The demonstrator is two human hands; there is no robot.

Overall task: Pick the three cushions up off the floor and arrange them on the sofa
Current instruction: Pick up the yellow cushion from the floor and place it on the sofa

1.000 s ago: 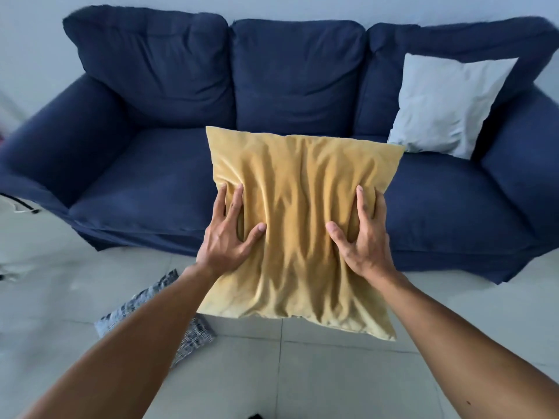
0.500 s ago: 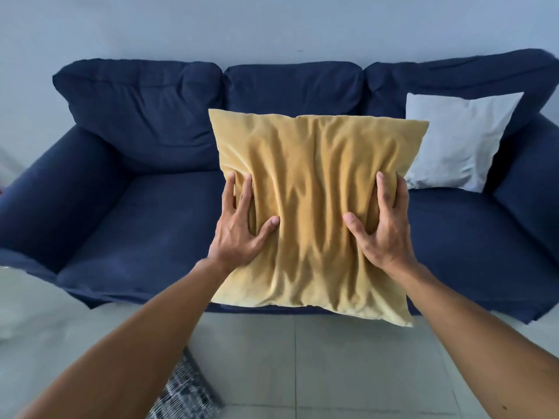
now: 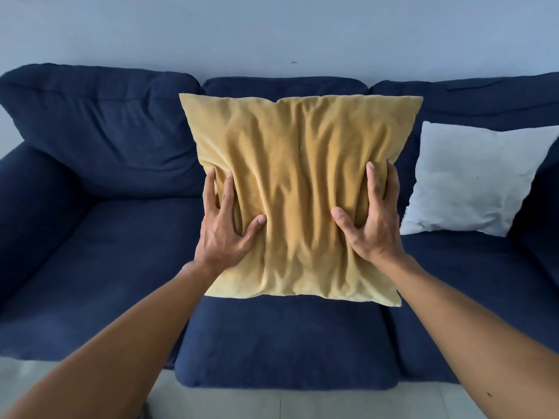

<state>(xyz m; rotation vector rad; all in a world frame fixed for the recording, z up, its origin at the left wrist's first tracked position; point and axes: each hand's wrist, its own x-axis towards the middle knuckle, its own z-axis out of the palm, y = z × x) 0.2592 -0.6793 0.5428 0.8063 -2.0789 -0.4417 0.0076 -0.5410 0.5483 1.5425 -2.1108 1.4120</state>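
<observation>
A mustard-yellow cushion (image 3: 298, 189) is held upright in the air over the middle seat of the navy sofa (image 3: 99, 252). My left hand (image 3: 225, 228) grips its lower left side and my right hand (image 3: 373, 219) grips its lower right side, with the fabric creased between them. A pale grey cushion (image 3: 475, 179) leans against the sofa's right back cushion, resting on the right seat. The patterned cushion on the floor is out of view.
A plain wall (image 3: 272, 34) rises behind the sofa. A strip of pale tiled floor (image 3: 257, 403) shows along the sofa's front edge. The left seat (image 3: 99, 285) and left armrest (image 3: 27, 207) hold nothing.
Both hands have carried the yellow cushion up and forward, from above the floor to over the middle seat. The view has closed in on the sofa, and the patterned cushion has dropped out of sight.
</observation>
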